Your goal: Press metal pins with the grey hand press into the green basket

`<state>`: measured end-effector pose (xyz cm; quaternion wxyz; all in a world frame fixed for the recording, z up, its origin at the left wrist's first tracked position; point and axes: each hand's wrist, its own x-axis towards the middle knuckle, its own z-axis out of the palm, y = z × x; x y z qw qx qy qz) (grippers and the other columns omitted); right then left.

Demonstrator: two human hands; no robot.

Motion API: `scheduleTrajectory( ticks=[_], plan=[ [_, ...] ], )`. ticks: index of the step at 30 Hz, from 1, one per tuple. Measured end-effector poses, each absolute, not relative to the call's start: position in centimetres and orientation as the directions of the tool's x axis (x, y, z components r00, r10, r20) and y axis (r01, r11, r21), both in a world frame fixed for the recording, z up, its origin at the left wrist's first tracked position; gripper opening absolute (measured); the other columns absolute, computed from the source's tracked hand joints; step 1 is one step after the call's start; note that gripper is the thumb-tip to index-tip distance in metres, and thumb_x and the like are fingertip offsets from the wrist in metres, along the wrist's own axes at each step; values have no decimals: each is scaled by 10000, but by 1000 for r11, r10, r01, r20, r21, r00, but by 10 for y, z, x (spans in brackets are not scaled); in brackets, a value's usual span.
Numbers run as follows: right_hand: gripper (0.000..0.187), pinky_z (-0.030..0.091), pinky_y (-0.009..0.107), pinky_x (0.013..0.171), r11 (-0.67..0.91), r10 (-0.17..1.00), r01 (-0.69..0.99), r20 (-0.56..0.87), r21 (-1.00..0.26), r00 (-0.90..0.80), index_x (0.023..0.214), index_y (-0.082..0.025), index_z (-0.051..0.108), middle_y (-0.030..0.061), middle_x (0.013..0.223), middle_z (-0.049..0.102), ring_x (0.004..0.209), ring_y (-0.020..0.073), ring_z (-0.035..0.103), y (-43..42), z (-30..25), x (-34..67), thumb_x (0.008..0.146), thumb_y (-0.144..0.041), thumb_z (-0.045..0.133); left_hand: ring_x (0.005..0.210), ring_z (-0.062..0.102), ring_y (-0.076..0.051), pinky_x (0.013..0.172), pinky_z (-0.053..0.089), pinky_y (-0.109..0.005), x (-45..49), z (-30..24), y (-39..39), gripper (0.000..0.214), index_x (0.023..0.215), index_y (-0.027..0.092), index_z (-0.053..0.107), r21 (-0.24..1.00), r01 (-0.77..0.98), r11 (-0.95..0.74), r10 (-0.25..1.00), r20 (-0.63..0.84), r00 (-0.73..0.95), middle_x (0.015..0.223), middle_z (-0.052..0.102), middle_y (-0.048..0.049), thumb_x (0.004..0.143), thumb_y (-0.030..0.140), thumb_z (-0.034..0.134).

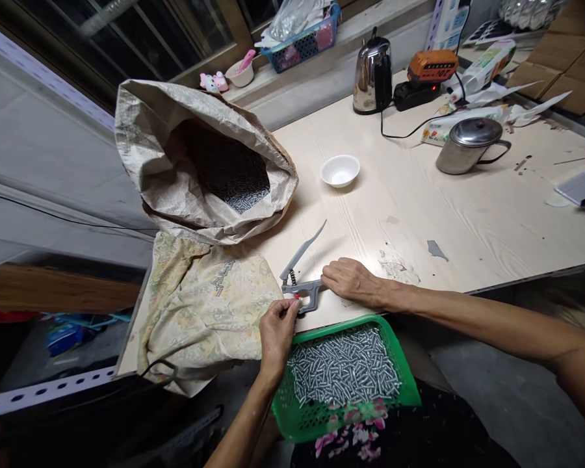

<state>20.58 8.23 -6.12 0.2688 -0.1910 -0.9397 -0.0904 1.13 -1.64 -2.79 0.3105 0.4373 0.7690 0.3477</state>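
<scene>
A grey, metal-looking hand tool with a looped frame (306, 286) lies at the near edge of the pale wood-grain table (404, 201), between the two hands. Its slim lever (305, 249) curves like a blade above a dark coil spring (293, 278), and a small glossy red piece (297, 296) shows at its underside.

The tool's body runs with its long axis roughly from nine to three o'clock, the handle end toward three; the raised lever's tip points between one and two.

The right hand (353, 281) wraps the handle end, fingers curled and pressed together. The left hand (277, 324) has thumb and forefinger drawn close at the red piece; whether they pinch it or something smaller, I cannot tell.

From the tool, at five o'clock, a green perforated plastic basket (400, 344) holds shiny, ridged silver metal cylinders (341, 364). At nine, a rumpled yellowish floral cloth (205, 328) bears a few small metal pieces (219, 276). Toward eleven, a crinkled, pale woven sack (141, 149) gapes over a heap of small metal parts (248, 196). A smooth white round bowl (340, 172) sits at one o'clock, and a lidded brushed-metal mug (461, 151) at two.
</scene>
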Motion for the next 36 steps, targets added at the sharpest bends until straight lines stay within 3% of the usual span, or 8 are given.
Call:
scheduleTrajectory(
  ticks=[9, 15, 18, 20, 22, 26, 31, 36],
  plan=[
    [250, 289, 314, 627, 935, 342, 352, 379, -45, -860, 814, -163, 537, 26, 754, 537, 700, 157, 425, 85, -67, 203, 964, -70, 359, 574, 581, -166, 521, 414, -236, 2, -26, -21, 422, 690, 139, 707, 771, 478, 420, 897, -272, -349, 542, 623, -24, 666, 558, 676],
    [112, 378, 311, 711, 896, 414, 341, 253, -285, -875, 913, -162, 562, 51, 917, 589, 808, 167, 489, 85, -53, 212, 945, -262, 522, 486, 495, -131, 451, 319, -220, -1, -26, -20, 408, 612, 150, 680, 728, 483, 487, 869, -352, -346, 500, 582, -5, 605, 558, 677],
    [418, 417, 389, 850, 873, 446, 356, 253, -332, -858, 1144, -141, 536, 145, 1223, 541, 1039, 235, 499, 91, -41, 218, 863, -433, 638, 445, 453, -114, 441, 298, -219, -2, -26, -17, 425, 538, 154, 649, 714, 485, 505, 862, -384, -332, 454, 550, 2, 578, 575, 686],
    [742, 364, 514, 972, 865, 476, 407, 226, -293, -850, 1290, -110, 465, 230, 1406, 400, 1234, 338, 398, 99, -36, 219, 738, -523, 741, 431, 438, -108, 441, 296, -219, -1, -25, -16, 440, 520, 153, 638, 707, 479, 520, 853, -407, -326, 438, 541, 3, 566, 587, 692],
    [948, 269, 619, 1034, 861, 485, 439, 157, -256, -860, 1353, -81, 422, 277, 1465, 315, 1334, 421, 274, 110, -36, 219, 639, -585, 788, 430, 432, -106, 441, 294, -218, 0, -23, -16, 445, 523, 151, 640, 704, 475, 527, 849, -419, -321, 438, 540, 3, 568, 591, 688],
    [973, 218, 669, 1052, 873, 438, 405, 71, -271, -896, 1398, -102, 400, 251, 1452, 363, 1379, 445, 197, 129, -41, 219, 663, -651, 724, 449, 444, -108, 451, 291, -217, 3, -22, -18, 436, 563, 147, 664, 709, 486, 512, 857, -386, -340, 462, 549, 6, 597, 581, 665],
    [1047, 235, 653, 1053, 877, 396, 366, 35, -310, -918, 1457, -118, 325, 235, 1512, 272, 1395, 457, 142, 141, -47, 220, 655, -670, 708, 457, 447, -110, 458, 292, -219, 4, -21, -19, 453, 541, 146, 649, 703, 496, 509, 859, -377, -347, 457, 548, 2, 592, 596, 661],
    [1017, 295, 618, 1009, 873, 407, 365, 72, -324, -910, 1425, -114, 357, 218, 1387, 410, 1292, 410, 316, 143, -44, 216, 653, -683, 695, 464, 463, -113, 470, 317, -222, 5, -21, -20, 450, 551, 144, 653, 720, 472, 508, 856, -361, -371, 469, 563, 2, 579, 592, 679]
  ],
)
